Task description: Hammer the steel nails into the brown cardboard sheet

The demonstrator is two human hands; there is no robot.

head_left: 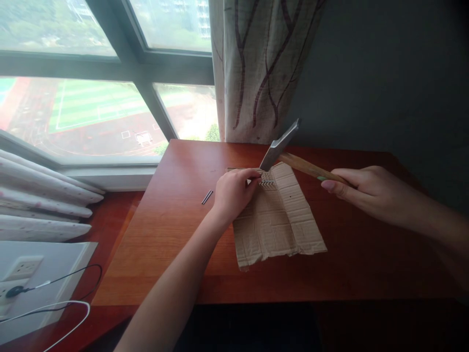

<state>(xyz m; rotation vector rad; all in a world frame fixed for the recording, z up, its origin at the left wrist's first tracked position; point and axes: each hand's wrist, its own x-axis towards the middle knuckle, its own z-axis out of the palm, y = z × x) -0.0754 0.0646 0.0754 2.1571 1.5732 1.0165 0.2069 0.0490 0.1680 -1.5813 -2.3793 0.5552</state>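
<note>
My right hand (366, 188) is closed around the wooden handle of a hammer (302, 165). The hammer's metal head hangs tilted over the far part of a creased cardboard sheet (264, 227), just above my left fingertips. My left hand (236, 189) rests at the cardboard's left edge with thumb and forefinger pinched together; what they hold is too small or hidden to name. Beside those fingertips, a small light piece with rows of holes (266, 175) lies on the cardboard. A row of short metal pins (266, 183) shows along its near side.
Two thin metal rods (207, 197) lie on the wooden table (157, 234), left of my left hand. A patterned curtain (256, 73) hangs behind the table beside a window (128, 63). Low on the left, cables (69, 305) run from a wall socket (24, 268).
</note>
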